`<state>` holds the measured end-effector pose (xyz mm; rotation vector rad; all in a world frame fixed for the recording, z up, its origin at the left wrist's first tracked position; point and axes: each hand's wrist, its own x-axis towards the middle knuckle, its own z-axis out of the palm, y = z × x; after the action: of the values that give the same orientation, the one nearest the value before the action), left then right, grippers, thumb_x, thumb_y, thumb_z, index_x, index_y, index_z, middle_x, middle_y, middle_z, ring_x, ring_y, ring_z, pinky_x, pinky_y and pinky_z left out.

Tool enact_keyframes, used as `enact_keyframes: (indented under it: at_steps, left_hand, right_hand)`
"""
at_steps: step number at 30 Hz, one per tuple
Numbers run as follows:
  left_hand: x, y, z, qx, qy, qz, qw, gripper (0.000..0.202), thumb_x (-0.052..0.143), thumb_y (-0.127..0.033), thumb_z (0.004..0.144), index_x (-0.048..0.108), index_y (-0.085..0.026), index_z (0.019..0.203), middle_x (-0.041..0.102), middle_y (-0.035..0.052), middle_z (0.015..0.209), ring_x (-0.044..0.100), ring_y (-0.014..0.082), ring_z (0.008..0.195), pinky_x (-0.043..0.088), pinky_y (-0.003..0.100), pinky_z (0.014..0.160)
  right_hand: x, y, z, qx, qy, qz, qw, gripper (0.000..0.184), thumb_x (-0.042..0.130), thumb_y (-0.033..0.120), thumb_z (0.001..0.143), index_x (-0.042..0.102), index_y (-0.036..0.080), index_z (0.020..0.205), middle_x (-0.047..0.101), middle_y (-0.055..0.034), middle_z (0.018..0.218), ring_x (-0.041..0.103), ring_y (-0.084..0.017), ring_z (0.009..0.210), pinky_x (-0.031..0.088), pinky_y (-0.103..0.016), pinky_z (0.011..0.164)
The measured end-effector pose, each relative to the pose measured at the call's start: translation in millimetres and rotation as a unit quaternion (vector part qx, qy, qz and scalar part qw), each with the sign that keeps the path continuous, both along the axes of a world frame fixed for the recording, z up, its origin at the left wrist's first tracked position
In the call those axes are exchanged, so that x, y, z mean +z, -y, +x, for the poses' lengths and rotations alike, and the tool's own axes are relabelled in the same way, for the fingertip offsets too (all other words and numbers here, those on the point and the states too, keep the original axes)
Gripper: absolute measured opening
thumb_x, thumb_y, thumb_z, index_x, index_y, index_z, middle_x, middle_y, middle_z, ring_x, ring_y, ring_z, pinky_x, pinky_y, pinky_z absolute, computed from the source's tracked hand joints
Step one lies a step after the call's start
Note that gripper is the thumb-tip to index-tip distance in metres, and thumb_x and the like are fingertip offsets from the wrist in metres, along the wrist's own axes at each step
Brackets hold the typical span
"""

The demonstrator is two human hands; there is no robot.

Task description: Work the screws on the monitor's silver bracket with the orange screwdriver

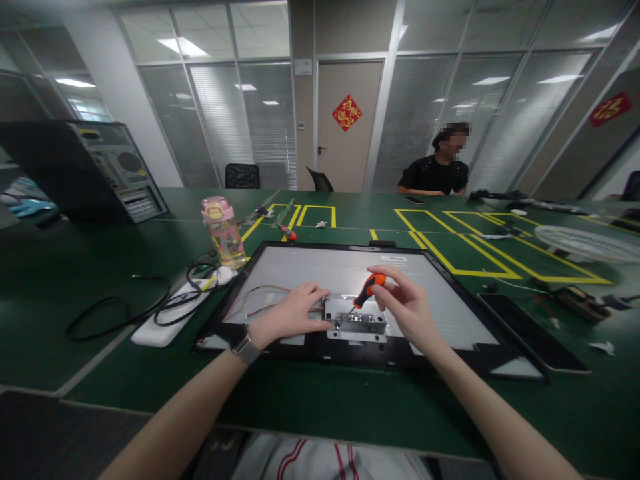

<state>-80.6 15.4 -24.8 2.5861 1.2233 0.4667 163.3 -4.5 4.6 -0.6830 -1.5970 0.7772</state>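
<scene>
A flat display panel (310, 267) with a black frame lies back side up before me on the green table. Near its front edge sits a metal bracket (367, 323) with screws or fittings on it. My right hand (403, 303) grips the orange-and-black handle of a screwdriver (369, 289), held at a slant with its tip down at the bracket's left part. My left hand (295, 312) rests on the panel, its fingers apart and touching the bracket's left end. Thin wires (255, 293) run across the panel under that hand.
To the left are a white power strip (170, 310) with a black cable, a pink-lidded bottle (225, 233) and a computer case (85, 170). Beyond the panel lies another screwdriver (289, 233). A black phone-like slab (533, 332) lies right. A person (435, 175) sits across the table.
</scene>
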Motion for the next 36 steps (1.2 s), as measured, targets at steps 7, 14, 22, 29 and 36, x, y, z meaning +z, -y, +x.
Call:
enact_keyframes:
  at_steps: [7,14,22,29,36]
  left_hand:
    - [-1.8,-1.2,-0.2,-0.002,-0.003,0.007,1.000,0.063,0.066,-0.049,0.082,0.046,-0.023,0.136,0.052,0.0072,0.116,0.052,0.0243,0.108,0.043,0.034,0.094]
    - [0.8,0.5,0.4,0.000,-0.008,0.002,1.000,0.063,0.065,-0.049,0.083,0.045,-0.025,0.137,0.052,0.0071,0.117,0.051,0.0244,0.109,0.043,0.033,0.093]
    - [0.7,1.0,0.6,-0.001,-0.005,0.003,1.000,0.062,0.066,-0.048,0.083,0.046,-0.022,0.135,0.052,0.0071,0.116,0.052,0.0243,0.109,0.043,0.034,0.094]
    - [0.2,0.4,0.2,-0.002,0.001,0.003,1.000,0.063,0.066,-0.049,0.082,0.046,-0.025,0.136,0.052,0.0070,0.115,0.052,0.0244,0.107,0.043,0.034,0.092]
    - [1.1,1.0,0.6,-0.004,0.001,0.000,1.000,0.062,0.066,-0.048,0.083,0.046,-0.024,0.136,0.052,0.0068,0.116,0.052,0.0237,0.107,0.043,0.033,0.092]
  right_hand:
    - [0.4,0.3,3.0,0.008,0.004,-0.008,1.000,0.031,0.053,0.031,0.093,0.064,0.030,0.122,0.065,-0.0061,0.104,0.051,-0.010,0.056,0.050,-0.030,0.056]
    - [1.6,0.9,1.1,0.015,-0.017,-0.002,1.000,0.025,0.062,0.028,0.087,0.070,0.032,0.111,0.057,-0.0013,0.091,0.046,-0.007,0.051,0.039,-0.022,0.042]
    - [-1.0,-1.6,4.6,0.021,-0.007,-0.005,1.000,0.028,0.054,0.028,0.094,0.066,0.032,0.118,0.064,-0.0044,0.103,0.047,-0.007,0.051,0.045,-0.025,0.050]
    - [0.0,-0.5,1.0,0.017,-0.023,-0.009,1.000,0.028,0.061,0.025,0.089,0.068,0.034,0.114,0.063,-0.0016,0.096,0.046,-0.006,0.051,0.042,-0.022,0.045]
    - [-1.1,-1.4,3.2,0.034,-0.008,-0.029,0.999,0.035,0.051,0.030,0.095,0.058,0.031,0.129,0.065,-0.0082,0.116,0.050,-0.007,0.053,0.049,-0.028,0.054]
